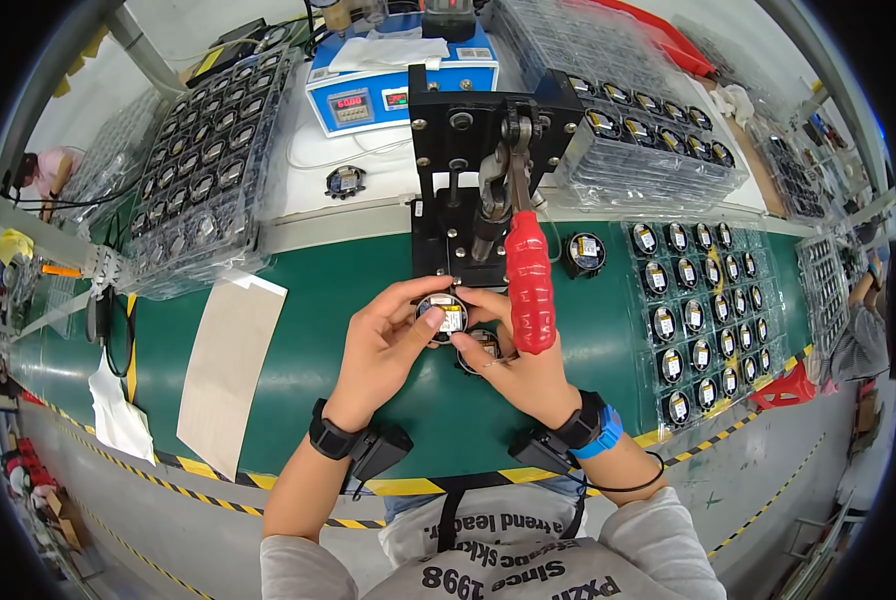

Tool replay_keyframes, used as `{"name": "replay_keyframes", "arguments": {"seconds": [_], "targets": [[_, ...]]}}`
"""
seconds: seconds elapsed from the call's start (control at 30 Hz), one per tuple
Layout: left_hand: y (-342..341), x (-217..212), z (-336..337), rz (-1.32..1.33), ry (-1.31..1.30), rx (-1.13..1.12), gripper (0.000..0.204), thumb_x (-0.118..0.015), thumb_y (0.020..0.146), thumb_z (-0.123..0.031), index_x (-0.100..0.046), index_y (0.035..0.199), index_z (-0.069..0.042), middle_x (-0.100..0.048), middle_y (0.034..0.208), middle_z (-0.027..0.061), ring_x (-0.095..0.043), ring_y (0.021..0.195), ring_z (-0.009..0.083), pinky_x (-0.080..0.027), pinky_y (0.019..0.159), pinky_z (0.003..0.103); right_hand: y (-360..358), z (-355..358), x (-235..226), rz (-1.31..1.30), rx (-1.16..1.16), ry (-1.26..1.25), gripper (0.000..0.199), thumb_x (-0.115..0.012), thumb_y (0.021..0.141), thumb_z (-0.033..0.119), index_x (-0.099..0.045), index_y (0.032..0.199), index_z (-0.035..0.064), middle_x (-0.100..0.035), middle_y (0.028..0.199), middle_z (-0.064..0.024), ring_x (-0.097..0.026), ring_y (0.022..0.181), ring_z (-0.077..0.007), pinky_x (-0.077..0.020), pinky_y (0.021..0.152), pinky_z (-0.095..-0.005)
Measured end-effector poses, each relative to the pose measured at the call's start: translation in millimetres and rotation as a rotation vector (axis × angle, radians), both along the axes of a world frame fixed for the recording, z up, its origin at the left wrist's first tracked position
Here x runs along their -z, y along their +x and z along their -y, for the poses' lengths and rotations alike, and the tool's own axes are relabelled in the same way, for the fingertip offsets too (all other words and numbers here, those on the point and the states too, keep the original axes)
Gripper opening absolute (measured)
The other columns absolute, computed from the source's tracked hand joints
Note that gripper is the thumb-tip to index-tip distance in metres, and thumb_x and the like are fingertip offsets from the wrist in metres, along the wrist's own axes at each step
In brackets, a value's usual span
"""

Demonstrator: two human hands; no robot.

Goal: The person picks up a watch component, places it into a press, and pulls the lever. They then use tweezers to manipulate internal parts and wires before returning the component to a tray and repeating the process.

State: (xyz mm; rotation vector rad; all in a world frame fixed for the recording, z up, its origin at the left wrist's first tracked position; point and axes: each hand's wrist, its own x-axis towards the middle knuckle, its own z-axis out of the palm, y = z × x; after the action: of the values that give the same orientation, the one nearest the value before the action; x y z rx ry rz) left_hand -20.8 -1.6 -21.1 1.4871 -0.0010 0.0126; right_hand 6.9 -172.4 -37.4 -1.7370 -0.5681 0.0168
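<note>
Both my hands are at the base of a black toggle clamp press (458, 190) with a red handle (531, 285). My left hand (376, 345) is closed round a small round black electronic module (449, 311), its thumb lying over the pale, yellow-marked middle. From the other side my right hand (528, 375) grips the same module, fingertips at its far edge and thumb at its near edge. A second round module (482, 349) sits on the green bench just below, partly hidden by my right hand. The press handle hangs beside my right fingers.
A clear tray of modules (713, 290) lies to the right; one loose module (584, 254) sits beside the press. Stacked trays (203, 165) stand at left, more trays (658, 170) at back right. A blue control box (403, 85) stands behind. A beige board (230, 370) lies left.
</note>
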Motion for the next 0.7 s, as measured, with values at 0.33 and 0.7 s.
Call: {"name": "replay_keyframes", "arguments": {"seconds": [0.33,0.7], "targets": [[-3.8,5.6,7.3,-0.108,-0.106,-0.022,0.02,-0.059,0.091,-0.014,-0.06,0.108,-0.003,-0.065,0.087,-0.0001,-0.055,0.072,0.002,-0.043,0.061,0.017,-3.6,0.7,-0.3,-0.147,-0.002,0.055,0.045,-0.068,0.072,-0.003,-0.055,0.114,0.0067,-0.058,0.077,-0.0008,-0.04,0.049,-0.0032,-0.0357,0.045,-0.0196],[-4.9,5.1,6.3,-0.171,-0.156,-0.035,0.016,-0.059,0.09,-0.014,-0.062,0.103,-0.004,-0.064,0.081,-0.0036,-0.05,0.066,-0.0013,-0.037,0.054,0.015,-9.2,-2.3,-3.1,-0.141,0.008,0.073,0.038,-0.069,0.078,0.0,-0.058,0.113,0.006,-0.054,0.069,0.0054,-0.03,0.049,0.0013,-0.0229,0.044,-0.0165]]}}
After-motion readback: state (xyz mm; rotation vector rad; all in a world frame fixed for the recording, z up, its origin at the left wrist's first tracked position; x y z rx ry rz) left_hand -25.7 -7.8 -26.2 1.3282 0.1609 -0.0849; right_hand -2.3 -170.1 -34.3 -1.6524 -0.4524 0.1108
